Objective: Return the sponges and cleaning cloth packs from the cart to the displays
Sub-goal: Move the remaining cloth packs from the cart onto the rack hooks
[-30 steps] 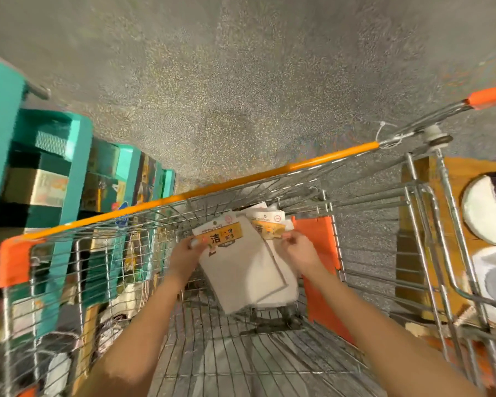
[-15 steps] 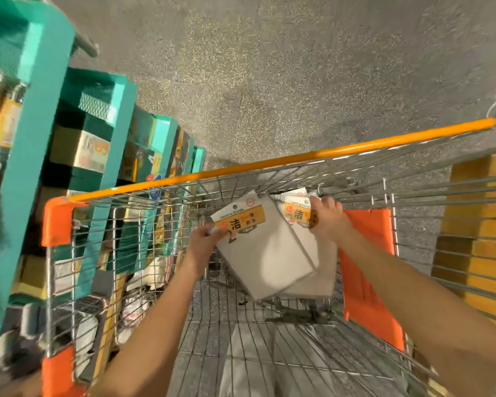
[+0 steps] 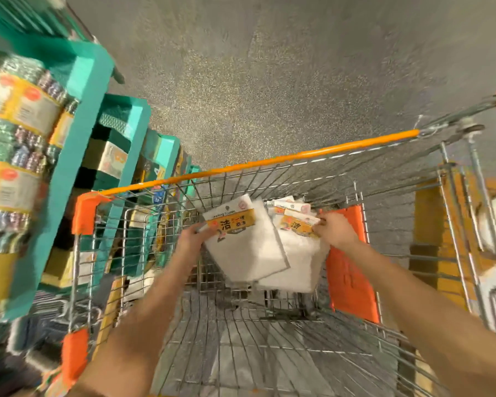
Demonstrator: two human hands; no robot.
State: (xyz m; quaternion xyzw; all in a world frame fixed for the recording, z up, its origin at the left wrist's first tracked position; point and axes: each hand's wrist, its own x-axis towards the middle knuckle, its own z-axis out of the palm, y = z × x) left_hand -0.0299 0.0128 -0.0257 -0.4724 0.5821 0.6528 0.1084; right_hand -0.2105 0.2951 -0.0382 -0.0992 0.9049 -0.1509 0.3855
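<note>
Inside the wire shopping cart I hold white cleaning cloth packs with orange labels. My left hand pinches one pack at its label corner; the pack hangs tilted over the basket. My right hand grips the labelled top of a small bunch of similar packs just to the right, partly behind the first pack. The cart floor below them shows only bare wire.
Teal display shelves run along the left, stocked with sponges and scouring pads. An orange flap hangs on the cart's right wall. A wooden display stands right of the cart. Speckled grey floor lies ahead.
The view has swung left and closer to the teal shelves. Both hands still hold their packs, and the two sets have spread slightly apart.
</note>
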